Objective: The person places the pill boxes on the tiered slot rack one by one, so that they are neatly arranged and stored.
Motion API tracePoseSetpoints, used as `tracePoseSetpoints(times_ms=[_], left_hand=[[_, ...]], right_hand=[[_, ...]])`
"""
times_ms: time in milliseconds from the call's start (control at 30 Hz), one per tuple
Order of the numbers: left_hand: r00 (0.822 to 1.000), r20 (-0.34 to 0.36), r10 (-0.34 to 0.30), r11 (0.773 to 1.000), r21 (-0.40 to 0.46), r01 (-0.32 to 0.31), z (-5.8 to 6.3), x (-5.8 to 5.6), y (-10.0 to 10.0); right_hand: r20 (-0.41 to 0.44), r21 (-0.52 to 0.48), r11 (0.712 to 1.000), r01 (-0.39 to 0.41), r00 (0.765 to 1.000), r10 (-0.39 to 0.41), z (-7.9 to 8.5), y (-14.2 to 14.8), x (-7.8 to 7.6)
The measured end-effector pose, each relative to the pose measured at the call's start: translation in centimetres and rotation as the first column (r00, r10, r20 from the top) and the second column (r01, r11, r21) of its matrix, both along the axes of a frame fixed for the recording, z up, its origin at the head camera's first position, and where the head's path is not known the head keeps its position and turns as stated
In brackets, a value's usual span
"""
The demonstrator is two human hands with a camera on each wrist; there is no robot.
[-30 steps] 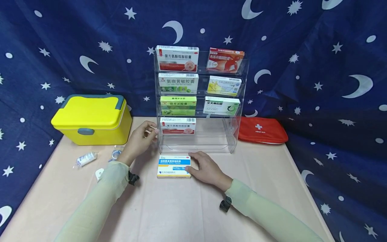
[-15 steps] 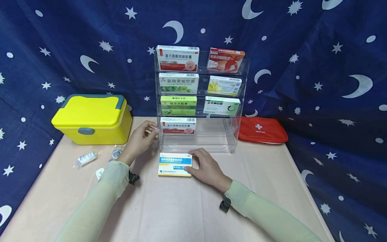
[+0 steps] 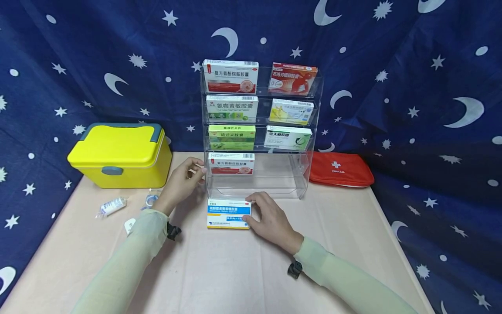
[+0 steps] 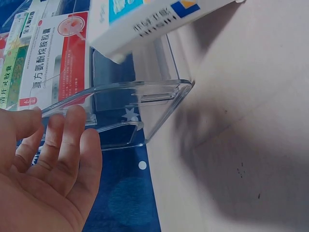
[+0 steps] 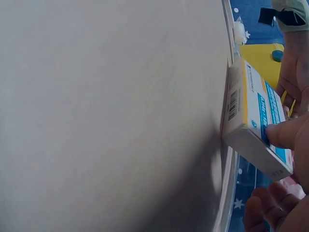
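Note:
My right hand (image 3: 272, 218) holds a white, blue and yellow medicine box (image 3: 227, 213) by its right end. The thumb lies on the printed face, and the fingers reach over the top edge and behind. The box leans back just in front of the clear tiered rack (image 3: 274, 185); whether its lower edge touches the table cannot be told. My left hand (image 4: 58, 169) rests its loosely bent fingertips against the rack's left side. On the rack's bottom tier, at the left, stands a red and white medicine box (image 3: 231, 164).
Several more medicine boxes, one of them green (image 3: 231, 138), fill the upper tiers. A yellow case (image 3: 117, 152) stands at the left, near a wrapped white roll (image 3: 112, 206) and a small blue ring-shaped item (image 3: 150, 200). A red first aid pouch (image 3: 340, 170) lies right of the rack.
The right hand has raised and tilted the white, blue and yellow medicine box toward the rack, shifting it slightly right. The left hand has stayed at the rack's side.

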State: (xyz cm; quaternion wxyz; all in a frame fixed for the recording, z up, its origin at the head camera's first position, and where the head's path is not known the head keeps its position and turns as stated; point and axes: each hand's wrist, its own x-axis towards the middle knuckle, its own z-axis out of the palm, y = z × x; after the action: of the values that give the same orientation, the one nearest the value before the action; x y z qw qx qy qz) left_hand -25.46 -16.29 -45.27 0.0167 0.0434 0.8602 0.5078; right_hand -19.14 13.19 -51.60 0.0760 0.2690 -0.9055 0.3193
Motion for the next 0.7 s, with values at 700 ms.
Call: tracePoseSetpoints(times_ms=[700], left_hand=[[1.0, -0.015, -0.014, 1.0, 0.019, 0.014, -0.03, 0.09, -0.12]], right_hand=[[0.173, -0.387, 0.922, 0.016, 0.983, 0.056, 1.01, 0.61, 0.91]])
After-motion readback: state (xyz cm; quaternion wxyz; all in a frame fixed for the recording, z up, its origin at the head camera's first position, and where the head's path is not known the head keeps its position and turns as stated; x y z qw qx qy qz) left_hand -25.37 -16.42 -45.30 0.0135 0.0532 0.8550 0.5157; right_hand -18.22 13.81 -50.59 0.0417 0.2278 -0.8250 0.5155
